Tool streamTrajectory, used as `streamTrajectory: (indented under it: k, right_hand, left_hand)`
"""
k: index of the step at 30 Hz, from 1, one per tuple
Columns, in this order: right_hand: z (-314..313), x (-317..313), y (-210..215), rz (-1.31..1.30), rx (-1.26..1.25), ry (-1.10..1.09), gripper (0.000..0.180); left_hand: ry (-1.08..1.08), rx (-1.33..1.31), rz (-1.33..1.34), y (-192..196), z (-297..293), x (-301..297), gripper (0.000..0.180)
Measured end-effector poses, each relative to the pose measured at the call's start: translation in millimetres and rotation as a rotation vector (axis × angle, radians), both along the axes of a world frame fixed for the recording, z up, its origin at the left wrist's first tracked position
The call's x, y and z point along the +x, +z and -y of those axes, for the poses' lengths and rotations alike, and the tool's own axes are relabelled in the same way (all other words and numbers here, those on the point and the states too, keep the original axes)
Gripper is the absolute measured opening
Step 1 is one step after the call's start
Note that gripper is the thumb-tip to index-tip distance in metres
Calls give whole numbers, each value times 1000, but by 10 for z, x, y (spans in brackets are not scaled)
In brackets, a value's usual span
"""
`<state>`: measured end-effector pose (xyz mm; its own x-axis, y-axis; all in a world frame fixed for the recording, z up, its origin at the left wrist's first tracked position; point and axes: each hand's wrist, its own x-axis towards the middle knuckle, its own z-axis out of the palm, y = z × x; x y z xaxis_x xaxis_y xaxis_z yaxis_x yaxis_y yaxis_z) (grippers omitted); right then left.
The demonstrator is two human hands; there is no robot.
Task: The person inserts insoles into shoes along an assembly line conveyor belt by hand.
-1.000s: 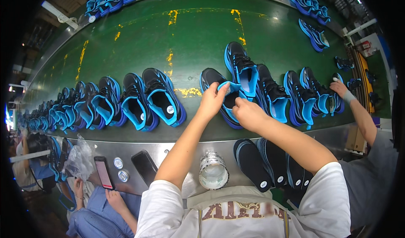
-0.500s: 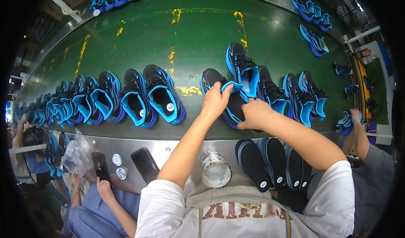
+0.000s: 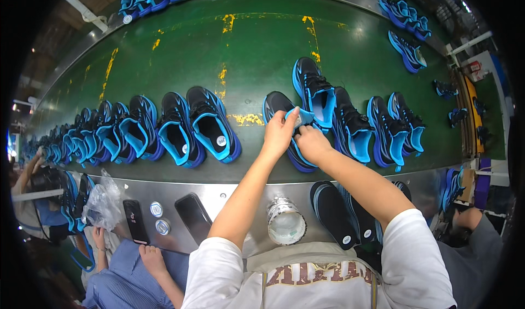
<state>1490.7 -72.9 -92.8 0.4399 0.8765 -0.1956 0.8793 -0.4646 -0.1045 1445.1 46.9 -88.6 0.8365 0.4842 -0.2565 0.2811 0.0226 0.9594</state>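
A person works with both hands on a black and blue shoe (image 3: 278,101), which lies toe-away on a green belt (image 3: 164,62), near its close edge. The left hand (image 3: 280,132) pinches the light blue padding at the shoe's mouth between thumb and fingers, with hardly any gap showing. The right hand (image 3: 312,143) is at the same mouth, its fingers curled inward; the fingertips are hidden, so whether they grip anything cannot be told. Just beyond and to the right sits a laced shoe (image 3: 306,79) of the same colours, and a row of shoes (image 3: 208,114) runs off to the left. On the metal ledge (image 3: 156,191) nearer the person lie a dark phone (image 3: 193,215), two small round tins (image 3: 159,217) and black insoles (image 3: 330,210) with white round labels. A neighbour's hand (image 3: 153,260) touches the lower end of another phone (image 3: 134,218).
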Motion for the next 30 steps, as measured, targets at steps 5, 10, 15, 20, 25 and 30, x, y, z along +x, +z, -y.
streamTrajectory:
  k: [5, 10, 15, 20, 25, 30]
  right_hand:
    - [10, -30, 32, -96, 165, 7, 15]
    - [26, 82, 123, -36, -26, 210, 16]
    - [136, 175, 96, -115, -65, 372, 17]
    - [198, 137, 11, -84, 37, 275, 15]
    - [120, 57, 73, -24, -85, 145, 20]
    - [28, 125, 228, -143, -444, 159, 29]
  left_hand:
    - [38, -10, 80, -74, -10, -35, 39]
    - [6, -46, 131, -87, 0, -19, 37]
    - [-22, -13, 71, -164, -2, -76, 39]
    - [-62, 2, 74, -105, 45, -77, 43]
    - [-55, 2, 109, -112, 50, -66, 42]
    - [-84, -39, 69, -68, 76, -76, 36]
